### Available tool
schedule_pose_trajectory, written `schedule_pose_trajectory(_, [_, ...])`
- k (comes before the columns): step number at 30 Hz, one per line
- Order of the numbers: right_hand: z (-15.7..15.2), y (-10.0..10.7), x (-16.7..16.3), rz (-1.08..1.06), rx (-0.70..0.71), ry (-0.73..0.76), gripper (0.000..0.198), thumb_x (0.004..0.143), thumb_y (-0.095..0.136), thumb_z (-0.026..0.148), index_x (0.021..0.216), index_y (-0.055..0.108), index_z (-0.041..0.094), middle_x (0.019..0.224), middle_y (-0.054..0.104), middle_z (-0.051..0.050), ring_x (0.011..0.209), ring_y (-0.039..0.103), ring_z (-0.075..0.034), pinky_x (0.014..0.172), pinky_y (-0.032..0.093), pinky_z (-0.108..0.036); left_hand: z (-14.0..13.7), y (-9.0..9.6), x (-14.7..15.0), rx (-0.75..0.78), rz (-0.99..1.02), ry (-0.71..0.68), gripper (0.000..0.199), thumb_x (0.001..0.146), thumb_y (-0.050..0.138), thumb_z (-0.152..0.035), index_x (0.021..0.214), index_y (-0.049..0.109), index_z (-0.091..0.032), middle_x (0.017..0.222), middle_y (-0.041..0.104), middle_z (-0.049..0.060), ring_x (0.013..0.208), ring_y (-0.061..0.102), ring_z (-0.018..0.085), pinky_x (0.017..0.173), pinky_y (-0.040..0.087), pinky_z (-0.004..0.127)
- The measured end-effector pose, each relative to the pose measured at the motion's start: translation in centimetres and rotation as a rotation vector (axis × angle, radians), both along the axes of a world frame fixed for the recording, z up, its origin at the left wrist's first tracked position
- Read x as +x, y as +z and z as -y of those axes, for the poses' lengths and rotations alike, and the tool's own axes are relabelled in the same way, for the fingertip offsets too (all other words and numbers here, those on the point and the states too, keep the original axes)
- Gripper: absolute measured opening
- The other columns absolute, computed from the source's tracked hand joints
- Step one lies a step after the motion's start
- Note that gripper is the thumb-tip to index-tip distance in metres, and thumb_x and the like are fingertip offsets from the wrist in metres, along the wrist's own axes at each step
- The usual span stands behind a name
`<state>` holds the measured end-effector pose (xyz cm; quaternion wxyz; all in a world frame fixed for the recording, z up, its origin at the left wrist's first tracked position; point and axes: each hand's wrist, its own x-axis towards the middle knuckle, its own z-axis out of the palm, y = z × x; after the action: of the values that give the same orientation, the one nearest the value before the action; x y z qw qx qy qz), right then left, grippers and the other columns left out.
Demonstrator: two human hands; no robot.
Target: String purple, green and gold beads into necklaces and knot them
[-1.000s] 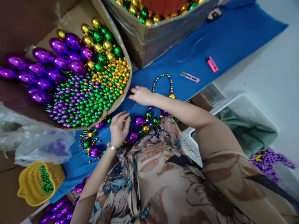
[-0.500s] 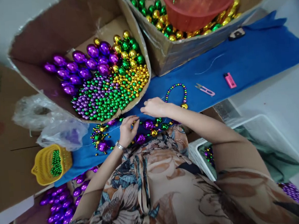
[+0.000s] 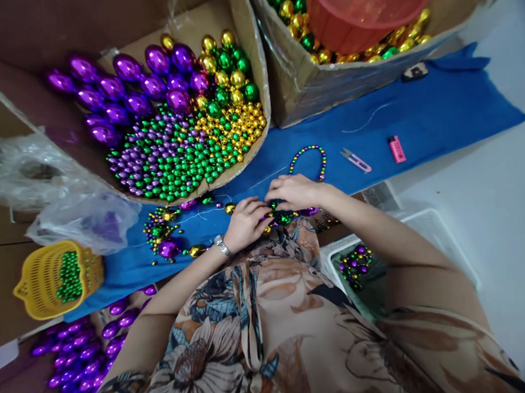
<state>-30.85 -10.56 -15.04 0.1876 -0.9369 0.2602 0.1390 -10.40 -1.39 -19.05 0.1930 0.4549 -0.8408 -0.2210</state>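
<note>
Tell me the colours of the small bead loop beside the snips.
The bead loop mixes green, purple and gold, best seen in the head view.

Left hand (image 3: 248, 222) and right hand (image 3: 295, 190) meet over the bead strand (image 3: 285, 218). Beyond them, leftward — bead carton (image 3: 240, 13). Right of them — snips (image 3: 356, 160), then pink lighter (image 3: 397, 149).

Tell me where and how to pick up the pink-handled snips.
Best pinched across the rounded end of the pink handle, probably by the right hand, coming from above and from the person's right. They lie flat on the blue cloth, with the bare blades pointing left and away from the body.
</note>
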Motion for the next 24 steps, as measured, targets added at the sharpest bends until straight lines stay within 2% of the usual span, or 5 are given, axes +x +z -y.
schedule_pose_trajectory(5, [-0.5,-1.7,-0.2,-0.026,-0.024,0.013,0.034,0.089,0.06,0.041,0.122,0.061,0.031,0.124,0.06,-0.007,0.104,0.052,-0.024,0.07,0.035,-0.027,0.2,0.0,-0.6,0.031,0.109,-0.002,0.026,0.093,0.055,-0.04,0.106,0.071,-0.022,0.112,0.07,0.008,0.119,0.053,0.029,0.101,0.043,0.047])
schedule_pose_trajectory(10, [-0.3,-1.5,-0.6,-0.034,-0.075,-0.043,0.032,0.09,0.059,0.039,0.12,0.06,0.026,0.115,0.065,-0.007,0.099,0.053,-0.023,0.066,0.031,-0.028,0.6,-0.2,-0.4,0.03,0.111,0.013,0.024,0.094,0.054,-0.036,0.106,0.07,-0.023,0.112,0.069,0.008,0.119,0.052,0.028,0.101,0.042,0.046])
schedule_pose_trajectory(15, [-0.3,-1.5,-1.1,-0.039,-0.109,-0.069,0.033,0.091,0.058,0.037,0.121,0.059,0.024,0.115,0.065,-0.007,0.099,0.055,-0.023,0.065,0.028,-0.028,1.2,0.0,-0.5,0.032,0.159,0.025,0.03,0.095,0.05,-0.041,0.106,0.069,-0.021,0.109,0.068,0.009,0.116,0.053,0.028,0.099,0.041,0.044])
schedule_pose_trajectory(20, [-0.4,-1.7,-1.1,-0.029,-0.133,-0.102,0.035,0.091,0.057,0.037,0.123,0.058,0.023,0.114,0.065,-0.007,0.1,0.057,-0.024,0.066,0.03,-0.028,1.7,0.7,-1.9,-0.018,0.33,0.015,0.041,0.088,0.058,-0.052,0.105,0.069,-0.016,0.106,0.067,0.016,0.117,0.05,0.036,0.097,0.039,0.053])
schedule_pose_trajectory(24, [-0.4,-1.6,-1.1,-0.033,-0.113,-0.117,0.037,0.09,0.058,0.038,0.124,0.058,0.023,0.114,0.065,-0.008,0.099,0.057,-0.024,0.069,0.032,-0.028,2.1,0.6,-3.1,-0.04,0.409,0.012,0.03,0.086,0.063,-0.042,0.098,0.07,-0.016,0.099,0.067,0.018,0.114,0.051,0.038,0.101,0.033,0.059])
